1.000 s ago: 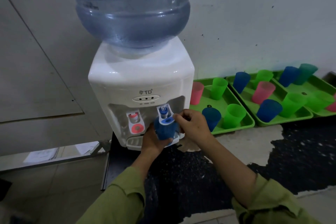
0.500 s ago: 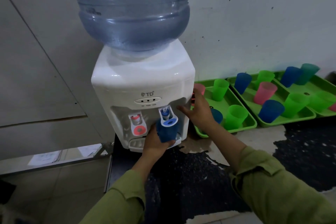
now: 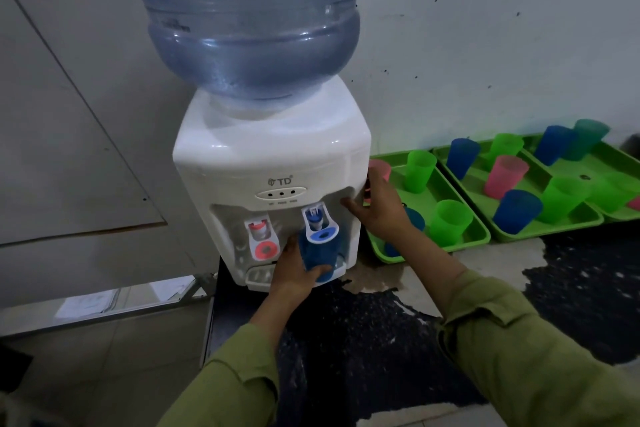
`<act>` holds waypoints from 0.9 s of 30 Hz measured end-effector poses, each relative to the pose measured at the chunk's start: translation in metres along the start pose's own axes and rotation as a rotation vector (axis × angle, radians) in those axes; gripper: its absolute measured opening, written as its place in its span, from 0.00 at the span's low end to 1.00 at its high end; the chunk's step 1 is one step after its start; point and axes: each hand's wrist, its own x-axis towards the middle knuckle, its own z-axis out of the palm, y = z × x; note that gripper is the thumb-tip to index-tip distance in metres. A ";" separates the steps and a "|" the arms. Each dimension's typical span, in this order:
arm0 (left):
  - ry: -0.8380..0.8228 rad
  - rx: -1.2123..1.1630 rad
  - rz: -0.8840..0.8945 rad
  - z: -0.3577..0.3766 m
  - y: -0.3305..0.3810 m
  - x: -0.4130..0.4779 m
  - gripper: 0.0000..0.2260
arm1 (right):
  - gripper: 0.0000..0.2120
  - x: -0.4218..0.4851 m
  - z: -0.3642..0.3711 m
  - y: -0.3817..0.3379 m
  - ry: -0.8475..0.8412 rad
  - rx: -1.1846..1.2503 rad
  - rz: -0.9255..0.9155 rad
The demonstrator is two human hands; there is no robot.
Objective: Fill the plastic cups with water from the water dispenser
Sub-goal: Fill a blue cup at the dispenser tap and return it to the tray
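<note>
A white water dispenser (image 3: pixel 270 156) with a large blue bottle (image 3: pixel 242 17) on top stands at the counter's left end. My left hand (image 3: pixel 294 274) is wrapped around a blue plastic cup (image 3: pixel 318 253), holding it under the blue tap (image 3: pixel 317 218) and against its blue lever. My right hand (image 3: pixel 377 204) lies flat with fingers spread against the dispenser's right front corner and holds nothing. The red tap (image 3: pixel 261 236) is to the left. Whether water is flowing cannot be seen.
Green trays (image 3: pixel 467 236) to the right hold several blue, green and pink cups, such as a green cup (image 3: pixel 448 222) and a pink cup (image 3: pixel 504 177). The dark counter (image 3: pixel 381 340) has worn pale patches. The wall is close behind; the floor drops off on the left.
My right hand left the cup and tap and moved right and up onto the dispenser's right corner. My left hand stays on the blue cup under the tap.
</note>
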 end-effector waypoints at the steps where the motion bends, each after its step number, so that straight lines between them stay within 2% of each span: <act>1: -0.003 0.010 0.002 0.000 -0.001 0.001 0.34 | 0.27 0.000 0.000 -0.001 -0.005 0.003 0.001; 27: -0.025 0.060 0.014 -0.002 -0.002 0.004 0.35 | 0.29 -0.001 -0.002 -0.003 0.003 0.048 0.019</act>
